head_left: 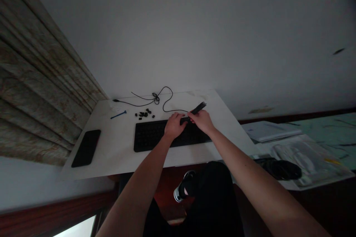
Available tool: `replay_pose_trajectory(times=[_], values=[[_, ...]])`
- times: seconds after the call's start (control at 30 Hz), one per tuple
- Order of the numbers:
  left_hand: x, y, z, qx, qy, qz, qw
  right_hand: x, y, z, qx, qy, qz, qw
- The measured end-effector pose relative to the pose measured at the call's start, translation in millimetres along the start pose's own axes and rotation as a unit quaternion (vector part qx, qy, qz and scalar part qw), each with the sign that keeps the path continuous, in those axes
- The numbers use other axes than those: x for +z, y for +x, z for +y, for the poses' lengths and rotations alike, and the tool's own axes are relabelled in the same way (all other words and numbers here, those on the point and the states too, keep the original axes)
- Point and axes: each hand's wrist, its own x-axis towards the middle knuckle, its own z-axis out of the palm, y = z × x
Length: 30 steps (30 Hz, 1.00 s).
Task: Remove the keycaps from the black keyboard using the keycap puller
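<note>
A black keyboard (pixel 150 135) lies along the front of the white table. Above its right half, my right hand (pixel 202 120) is closed around a slim black brush (pixel 198 108), whose frayed, bristly end points up and away to the right. My left hand (pixel 174 125) is just left of it, over the keyboard's middle, with thumb and fingers closed on the brush's dark lower end. Part of the keyboard is hidden under both hands. Several loose black keycaps (pixel 143 114) are scattered behind the keyboard's left part.
A thin black cable (pixel 157 98), bundled midway, runs behind the keyboard. A small blue tool (pixel 118 114) lies left of the keycaps. A black phone (pixel 86 148) rests near the table's left edge (pixel 72 139). Papers (pixel 269 131) and a dark pouch-like thing (pixel 280 169) are at right.
</note>
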Motion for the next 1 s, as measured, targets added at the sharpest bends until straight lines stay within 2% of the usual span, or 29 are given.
replay_pose_trajectory(times=[0.1,0.17,0.47,0.6,0.77,1.0], values=[[1,1,-3,-0.013,-0.014,0.014,1.0,1,3,-12,-0.027,-0.111,-0.001,0.993],[2,2,-5,-0.029,-0.022,0.025,0.999,0,4,-16,-0.036,-0.148,-0.003,0.988],[-2,11,-6,-0.043,-0.005,-0.043,0.998,9,8,-21,-0.053,-0.17,-0.042,0.983],[-6,12,-7,-0.022,0.003,-0.065,0.998,8,13,-26,-0.051,-0.154,-0.086,0.983],[-5,6,-9,-0.011,0.002,-0.039,0.999,10,19,-24,-0.082,-0.125,-0.118,0.982],[-2,4,-11,0.015,0.014,-0.041,0.999,12,16,6,-0.034,0.093,-0.129,0.987]])
